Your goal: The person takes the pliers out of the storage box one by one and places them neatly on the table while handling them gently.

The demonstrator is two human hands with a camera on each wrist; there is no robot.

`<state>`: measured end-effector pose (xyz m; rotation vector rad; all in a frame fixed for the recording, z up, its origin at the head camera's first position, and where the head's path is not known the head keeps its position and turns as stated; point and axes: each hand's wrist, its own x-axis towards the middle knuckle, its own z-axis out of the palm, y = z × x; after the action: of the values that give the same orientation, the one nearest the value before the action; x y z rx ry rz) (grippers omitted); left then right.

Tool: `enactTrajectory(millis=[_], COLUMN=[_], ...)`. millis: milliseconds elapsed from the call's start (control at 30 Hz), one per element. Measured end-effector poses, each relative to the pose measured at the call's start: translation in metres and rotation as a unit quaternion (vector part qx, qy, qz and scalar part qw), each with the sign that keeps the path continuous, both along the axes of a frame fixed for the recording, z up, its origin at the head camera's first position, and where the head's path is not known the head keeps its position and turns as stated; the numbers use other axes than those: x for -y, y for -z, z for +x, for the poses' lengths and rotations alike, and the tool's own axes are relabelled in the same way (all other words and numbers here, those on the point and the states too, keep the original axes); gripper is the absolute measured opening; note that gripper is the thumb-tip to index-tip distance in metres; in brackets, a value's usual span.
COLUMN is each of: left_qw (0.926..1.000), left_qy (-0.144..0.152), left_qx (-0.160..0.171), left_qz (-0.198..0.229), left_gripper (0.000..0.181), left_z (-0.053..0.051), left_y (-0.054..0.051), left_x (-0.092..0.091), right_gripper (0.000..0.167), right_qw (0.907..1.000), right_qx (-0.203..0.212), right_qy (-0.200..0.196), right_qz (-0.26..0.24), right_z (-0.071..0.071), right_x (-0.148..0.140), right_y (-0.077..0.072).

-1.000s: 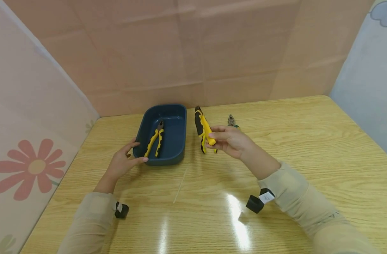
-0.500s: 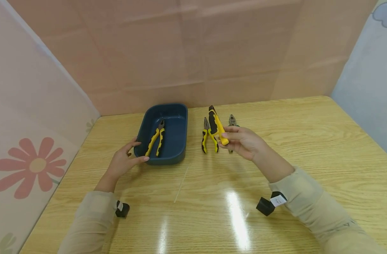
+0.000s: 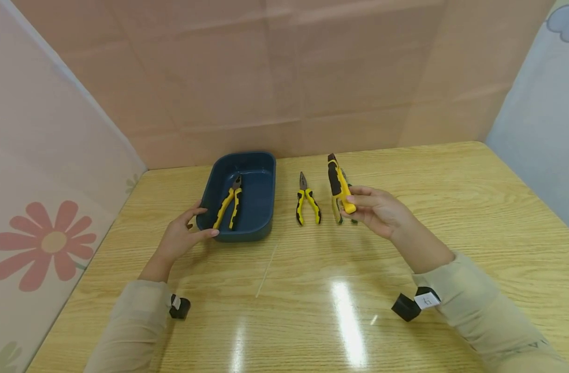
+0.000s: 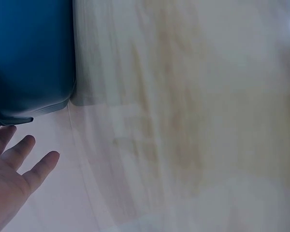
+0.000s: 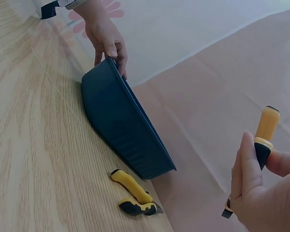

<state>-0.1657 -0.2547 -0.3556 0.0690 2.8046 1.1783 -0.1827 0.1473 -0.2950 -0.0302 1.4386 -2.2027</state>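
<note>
Above wooden table [image 3: 308, 269], yellow-black tool [image 3: 336, 180] pinched in right grip [image 3: 380, 213] (far end jutting).

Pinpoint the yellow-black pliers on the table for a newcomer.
On the wooden table, find the blue bin. Just right of it lie the yellow-black pliers, handles spread. A similar pair lies inside the bin; these lie outside, unheld.

From my station I saw a creased beige left sleeve [image 3: 130, 326] at the frame's lower left and a matching right sleeve [image 3: 480, 300] at lower right, printed with small dark marks [image 3: 534, 344]; the left hand [image 3: 178, 235] and right hand [image 3: 378, 211] were bare. A black left block [image 3: 182, 309] and black right block [image 3: 406, 308] sat by the cuffs, the latter's white label [image 3: 427, 299] bearing a dark character.
</note>
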Motion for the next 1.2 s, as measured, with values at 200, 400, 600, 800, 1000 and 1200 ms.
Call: enactTrajectory(millis=[200,400,600,800,1000,1200], left_qw=[1.0,1.0,1.0,0.9999,0.9999,1.0], left_qy=[0.0,0.002,0.003,0.002,0.004,0.002], left_qx=[0.0,-0.001,-0.003,-0.004,-0.004,-0.001], left_qz=[0.006,0.007,0.009,0.009,0.009,0.004], left_gripper=[0.083,0.083,0.083,0.083,0.083,0.083], left_z=[0.0,-0.001,-0.001,0.0,-0.001,-0.001], left_y=[0.002,0.003,0.003,0.002,0.002,0.001], left_x=[0.001,0.0,-0.001,-0.001,0.0,0.0], right_gripper=[0.065,0.068,0.07,0.072,0.055,0.062], right_qw=[0.9998,0.9994,0.9992,0.9987,0.9941,0.9913], right_qx=[0.011,0.01,0.015,0.012,0.036,0.041], right_qy=[0.017,0.03,0.035,0.045,0.075,0.082], right_qz=[-0.002,-0.011,-0.011,-0.019,-0.069,-0.095], right_z=[0.001,0.002,0.003,0.003,0.003,0.001], right_x=[-0.009,-0.02,-0.031,-0.041,-0.054,-0.066], right_y=[0.003,0.008,0.014,0.018,0.019,0.021])
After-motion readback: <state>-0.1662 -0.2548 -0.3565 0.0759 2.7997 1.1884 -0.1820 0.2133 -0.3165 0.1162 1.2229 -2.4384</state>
